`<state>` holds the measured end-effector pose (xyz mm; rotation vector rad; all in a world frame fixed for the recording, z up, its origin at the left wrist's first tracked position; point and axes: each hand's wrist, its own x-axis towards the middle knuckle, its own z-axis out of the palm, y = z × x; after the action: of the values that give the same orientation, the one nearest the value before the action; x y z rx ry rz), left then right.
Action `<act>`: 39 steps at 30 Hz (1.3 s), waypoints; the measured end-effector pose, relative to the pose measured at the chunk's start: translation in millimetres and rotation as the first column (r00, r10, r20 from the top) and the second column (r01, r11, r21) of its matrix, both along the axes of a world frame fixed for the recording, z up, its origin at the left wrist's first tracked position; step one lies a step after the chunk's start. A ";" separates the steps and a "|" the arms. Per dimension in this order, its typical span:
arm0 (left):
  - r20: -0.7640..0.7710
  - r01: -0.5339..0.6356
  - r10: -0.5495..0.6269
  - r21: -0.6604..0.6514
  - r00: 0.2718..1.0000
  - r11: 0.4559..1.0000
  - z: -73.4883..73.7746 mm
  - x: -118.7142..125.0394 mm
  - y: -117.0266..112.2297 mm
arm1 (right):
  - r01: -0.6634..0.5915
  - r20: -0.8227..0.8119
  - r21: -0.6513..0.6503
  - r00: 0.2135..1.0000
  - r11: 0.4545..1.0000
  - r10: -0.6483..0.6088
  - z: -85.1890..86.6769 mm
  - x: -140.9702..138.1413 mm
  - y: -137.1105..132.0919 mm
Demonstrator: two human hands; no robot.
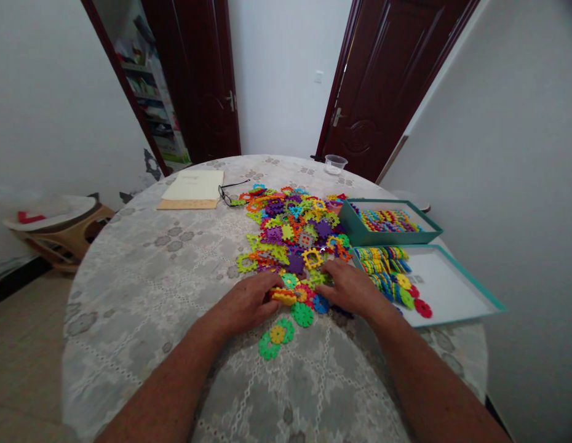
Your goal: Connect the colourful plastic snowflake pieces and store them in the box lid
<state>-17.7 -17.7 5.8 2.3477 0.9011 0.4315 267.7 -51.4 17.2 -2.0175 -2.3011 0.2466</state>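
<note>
My left hand [244, 301] pinches a small stack of yellow and orange notched plastic discs [283, 296] at the near edge of the pile. Thumb and fingers apart, my right hand [350, 286] reaches into loose pieces and appears to hold none. A blue notched disc [320, 304] lies just below its thumb. Between the hands are red discs and a green notched disc [302, 315]. Closer to me, two green discs [269, 346] lie with a yellow disc [277, 334] between them. Beyond both hands spreads a pile of colourful interlocking plastic pieces [295, 263].
On the right, a teal box [353, 227] holds rows of discs, and its shallow lid [461, 277] holds more. Glasses [226, 195] and a paper pad [194, 184] lie at the back left. A clear plastic bowl [336, 163] stands at the far edge.
</note>
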 end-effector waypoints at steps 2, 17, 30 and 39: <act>-0.009 -0.002 0.002 -0.002 1.000 1.000 0.3 0.1 0.1 | 0.005 -0.008 -0.026 1.000 1.000 -0.005 0.7 -0.3 0.0; -0.008 0.000 0.000 -0.009 1.000 1.000 1.4 0.4 0.1 | -0.003 -0.141 -0.043 0.990 0.999 -0.003 1.3 3.0 1.4; 0.003 -0.007 0.007 0.002 1.000 1.000 -1.9 -1.4 1.4 | -0.129 -0.456 -0.040 0.885 0.991 0.097 40.3 14.2 -8.4; 0.035 0.015 -0.014 -0.015 0.999 1.000 -2.3 -1.2 1.3 | 0.010 -0.527 -0.006 0.850 1.000 -0.012 20.3 19.8 1.3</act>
<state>-18.9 -16.4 3.5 2.3241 0.8674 0.4563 287.5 -50.1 37.5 -1.6813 -1.9357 0.7065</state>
